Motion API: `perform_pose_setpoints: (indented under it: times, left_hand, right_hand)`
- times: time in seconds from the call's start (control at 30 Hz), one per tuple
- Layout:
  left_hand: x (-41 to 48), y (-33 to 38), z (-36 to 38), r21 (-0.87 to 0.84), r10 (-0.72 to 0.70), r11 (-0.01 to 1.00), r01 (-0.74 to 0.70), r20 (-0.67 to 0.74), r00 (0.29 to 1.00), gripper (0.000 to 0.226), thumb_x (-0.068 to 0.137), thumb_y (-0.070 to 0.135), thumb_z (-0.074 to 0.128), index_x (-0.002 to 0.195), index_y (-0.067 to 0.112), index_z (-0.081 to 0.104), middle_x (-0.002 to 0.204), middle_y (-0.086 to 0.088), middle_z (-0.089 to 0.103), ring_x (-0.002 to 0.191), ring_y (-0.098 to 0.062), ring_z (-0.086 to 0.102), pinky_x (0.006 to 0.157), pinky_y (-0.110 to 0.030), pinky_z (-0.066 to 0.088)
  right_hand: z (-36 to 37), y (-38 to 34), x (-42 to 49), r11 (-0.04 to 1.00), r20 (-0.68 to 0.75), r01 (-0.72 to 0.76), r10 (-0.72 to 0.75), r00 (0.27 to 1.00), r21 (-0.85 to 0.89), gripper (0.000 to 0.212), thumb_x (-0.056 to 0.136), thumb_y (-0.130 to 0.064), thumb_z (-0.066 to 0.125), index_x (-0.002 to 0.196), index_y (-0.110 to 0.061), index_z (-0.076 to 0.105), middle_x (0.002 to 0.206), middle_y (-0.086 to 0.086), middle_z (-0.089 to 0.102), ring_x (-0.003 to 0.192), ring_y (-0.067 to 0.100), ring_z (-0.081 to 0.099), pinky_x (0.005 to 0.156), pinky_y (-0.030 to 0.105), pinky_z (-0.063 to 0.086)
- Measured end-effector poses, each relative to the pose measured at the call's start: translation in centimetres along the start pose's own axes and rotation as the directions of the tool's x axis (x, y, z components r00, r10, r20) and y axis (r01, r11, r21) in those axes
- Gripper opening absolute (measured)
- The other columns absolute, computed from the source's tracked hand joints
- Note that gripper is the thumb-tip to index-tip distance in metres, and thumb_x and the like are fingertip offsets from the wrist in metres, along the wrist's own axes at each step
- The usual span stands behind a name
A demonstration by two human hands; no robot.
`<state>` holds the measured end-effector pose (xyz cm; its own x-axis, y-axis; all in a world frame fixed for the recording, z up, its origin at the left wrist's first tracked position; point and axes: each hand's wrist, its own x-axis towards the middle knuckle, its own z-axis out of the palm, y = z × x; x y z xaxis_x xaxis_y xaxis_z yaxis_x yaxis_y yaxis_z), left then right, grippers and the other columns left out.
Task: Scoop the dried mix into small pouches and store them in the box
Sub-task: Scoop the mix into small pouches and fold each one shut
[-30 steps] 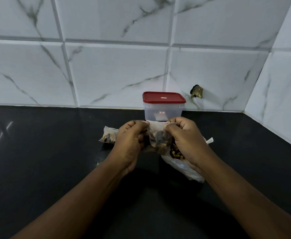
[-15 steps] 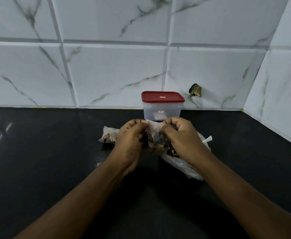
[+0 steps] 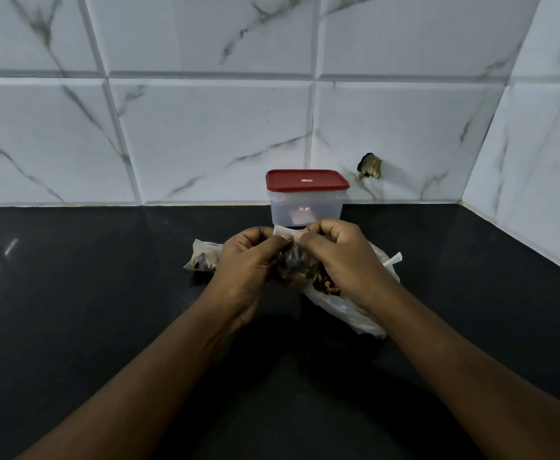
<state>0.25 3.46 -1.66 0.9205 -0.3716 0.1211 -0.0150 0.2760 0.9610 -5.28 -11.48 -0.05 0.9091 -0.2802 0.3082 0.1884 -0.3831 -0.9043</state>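
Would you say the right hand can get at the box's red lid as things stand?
Probably, but not right away: the lid sits just behind the right hand with nothing between, yet that hand and the left hand both pinch a small pouch.

Left hand (image 3: 248, 262), right hand (image 3: 342, 257), fingertips pinching close together, forearms converging

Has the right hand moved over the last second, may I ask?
Yes: the right hand slid left against the red-lidded box, toward the left hand, along the pouch.
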Motion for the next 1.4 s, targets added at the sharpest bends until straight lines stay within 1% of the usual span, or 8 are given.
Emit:
perform_pose_setpoints:
  times: [0.23, 0.43, 0.73, 0.93, 1.03, 1.2, 1.3, 1.4]
  left_hand:
    - [-0.31, 0.76, 0.18, -0.019, 0.028, 0.999, -0.028, 0.020, 0.999, 0.023, 0.101, 0.010, 0.059, 0.084, 0.007, 0.074, 0.082, -0.016, 0.075, 0.072, -0.024, 0.073, 0.064, -0.038, 0.062]
    - [0.05, 0.28, -0.20, 0.030, 0.019, 0.999, -0.019, 0.005, 1.000, 0.018, 0.103, 0.015, 0.060, 0.096, 0.005, 0.074, 0.092, -0.017, 0.078, 0.078, -0.025, 0.075, 0.064, -0.037, 0.062]
    - [-0.30, 0.02, 0.40, 0.117, 0.079, 0.990, -0.079, 0.002, 0.997, 0.022, 0.105, 0.009, 0.056, 0.089, 0.006, 0.071, 0.076, -0.009, 0.076, 0.065, -0.014, 0.072, 0.054, -0.028, 0.059]
    - [-0.28, 0.26, 0.29, 0.062, 0.051, 0.997, -0.051, 0.006, 0.999, 0.019, 0.103, 0.013, 0.059, 0.099, -0.001, 0.072, 0.087, -0.016, 0.076, 0.073, -0.019, 0.073, 0.059, -0.029, 0.059]
    - [-0.12, 0.18, 0.09, 0.064, 0.051, 0.997, -0.053, 0.042, 0.998, 0.023, 0.101, 0.018, 0.063, 0.107, -0.002, 0.073, 0.097, -0.021, 0.077, 0.083, -0.026, 0.074, 0.066, -0.035, 0.062]
    - [-0.23, 0.15, 0.03, 0.078, 0.115, 0.990, -0.114, 0.003, 0.993, 0.014, 0.100, 0.010, 0.063, 0.098, 0.002, 0.075, 0.086, -0.018, 0.077, 0.071, -0.023, 0.074, 0.057, -0.032, 0.061]
    - [-0.28, 0.13, 0.15, 0.108, 0.111, 0.989, -0.105, -0.048, 0.993, 0.014, 0.102, 0.009, 0.060, 0.098, -0.001, 0.070, 0.074, -0.012, 0.075, 0.059, -0.020, 0.072, 0.047, -0.030, 0.057]
    - [-0.01, 0.09, -0.14, 0.113, 0.089, 0.990, -0.080, -0.077, 0.993, 0.015, 0.102, 0.011, 0.061, 0.100, -0.001, 0.068, 0.079, -0.015, 0.076, 0.064, -0.025, 0.073, 0.048, -0.034, 0.059]
  right_hand:
    - [0.04, 0.19, 0.03, 0.999, -0.021, 0.042, -0.042, 0.999, 0.003, 0.023, 0.096, -0.031, 0.072, 0.092, -0.008, 0.073, 0.085, 0.011, 0.076, 0.085, 0.030, 0.074, 0.083, 0.055, 0.062]
    - [-0.02, 0.44, 0.06, 0.998, -0.018, 0.057, -0.057, 0.998, -0.020, 0.014, 0.098, -0.027, 0.071, 0.091, -0.015, 0.075, 0.086, 0.006, 0.077, 0.088, 0.025, 0.075, 0.084, 0.053, 0.062]
    - [-0.02, 0.71, 0.31, 1.000, -0.018, 0.027, -0.027, 0.999, -0.008, 0.010, 0.094, -0.022, 0.071, 0.085, -0.016, 0.074, 0.082, 0.010, 0.076, 0.087, 0.033, 0.074, 0.081, 0.058, 0.061]
    - [-0.16, 0.41, 0.13, 0.998, -0.013, 0.065, -0.065, 0.998, -0.001, 0.020, 0.094, -0.030, 0.074, 0.088, -0.011, 0.073, 0.084, 0.016, 0.075, 0.087, 0.038, 0.072, 0.080, 0.059, 0.060]
    - [-0.29, 0.25, 0.09, 0.995, 0.004, 0.102, -0.102, 0.995, -0.014, 0.022, 0.095, -0.033, 0.074, 0.090, -0.012, 0.072, 0.085, 0.009, 0.076, 0.086, 0.029, 0.074, 0.081, 0.054, 0.062]
    - [-0.08, 0.57, 0.28, 0.989, 0.002, 0.123, -0.124, 0.992, -0.084, 0.009, 0.095, -0.026, 0.075, 0.094, -0.016, 0.075, 0.090, -0.001, 0.077, 0.089, 0.016, 0.075, 0.085, 0.048, 0.062]
    - [0.17, 0.78, 0.21, 0.998, 0.029, 0.061, -0.060, 0.998, -0.026, 0.011, 0.096, -0.028, 0.074, 0.095, -0.018, 0.077, 0.089, 0.006, 0.078, 0.086, 0.029, 0.076, 0.081, 0.053, 0.064]
    - [0.07, 1.00, 0.41, 1.000, 0.017, 0.017, -0.018, 1.000, 0.016, 0.012, 0.097, -0.023, 0.069, 0.087, -0.018, 0.075, 0.085, 0.015, 0.074, 0.086, 0.040, 0.073, 0.076, 0.057, 0.063]
